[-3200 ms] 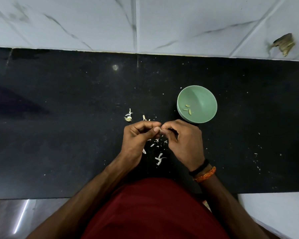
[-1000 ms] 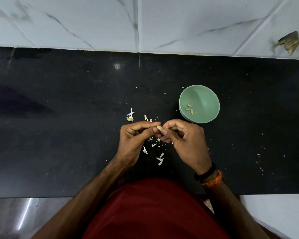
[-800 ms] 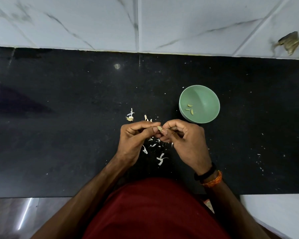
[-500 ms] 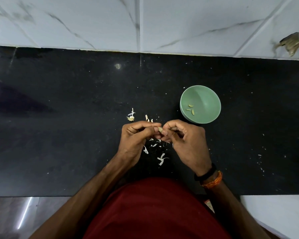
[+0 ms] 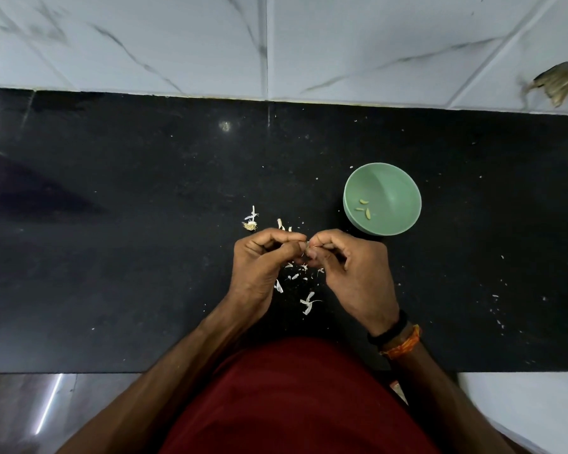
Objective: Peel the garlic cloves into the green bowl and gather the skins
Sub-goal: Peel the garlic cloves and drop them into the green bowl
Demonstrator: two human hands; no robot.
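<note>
A person's left hand [image 5: 259, 260] and right hand [image 5: 351, 273] meet fingertip to fingertip over a black counter [image 5: 112, 257], both pinching a small garlic clove [image 5: 307, 247] that looks only partly stripped. Three peeled cloves [image 5: 363, 208] already lie in the green bowl [image 5: 404, 188], just beyond the right hand. The papery skins [image 5: 295, 276] lie scattered under and around both hands, so peeling appears to be under way and the gathering not yet begun; any unpeeled stock is out of sight.
</note>
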